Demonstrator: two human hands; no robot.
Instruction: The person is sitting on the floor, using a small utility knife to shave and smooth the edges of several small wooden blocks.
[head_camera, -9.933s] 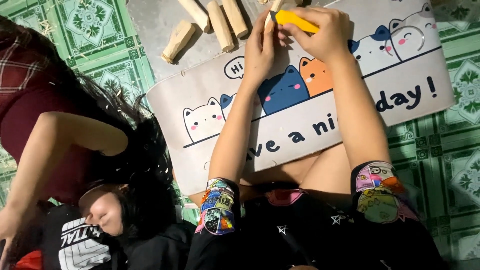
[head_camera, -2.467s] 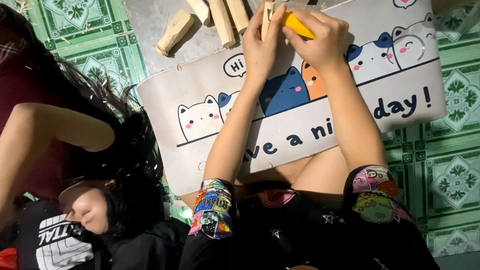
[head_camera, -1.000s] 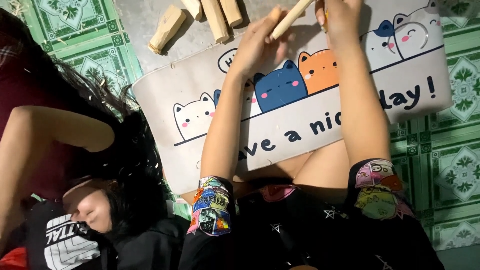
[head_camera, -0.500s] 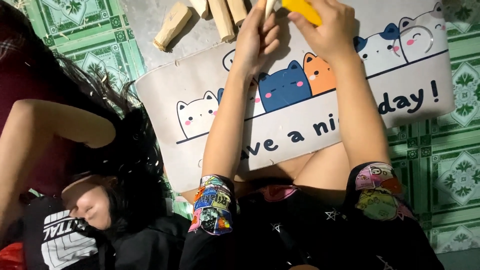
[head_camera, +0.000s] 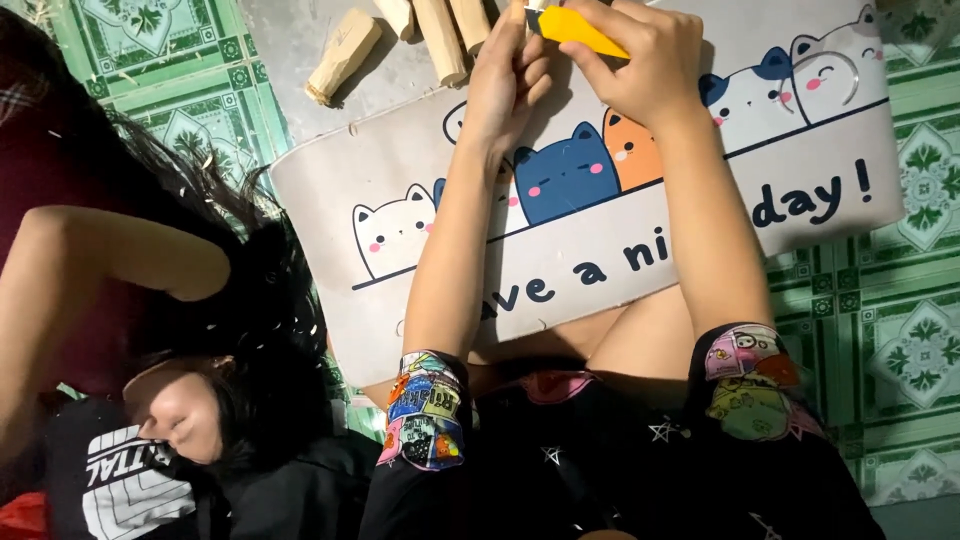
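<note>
Yellow utility knife, far centre, gripped shut in right hand; left hand just beside, grip unclear. Beneath: pale cartoon-cat mat on green patterned tiles; wooden sticks far left.

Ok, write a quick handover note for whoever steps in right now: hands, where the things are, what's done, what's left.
Right hand: grips a yellow knife at the top edge of the view.
Left hand: closed on a wooden stick, mostly out of frame, right beside the knife.
Things: both hands are over the cat-print mat; more wooden sticks lie on the floor beyond it. Another person lies close on the left.
Done: cannot tell how far the stick is cut.
Left: the other sticks lie untouched.
</note>
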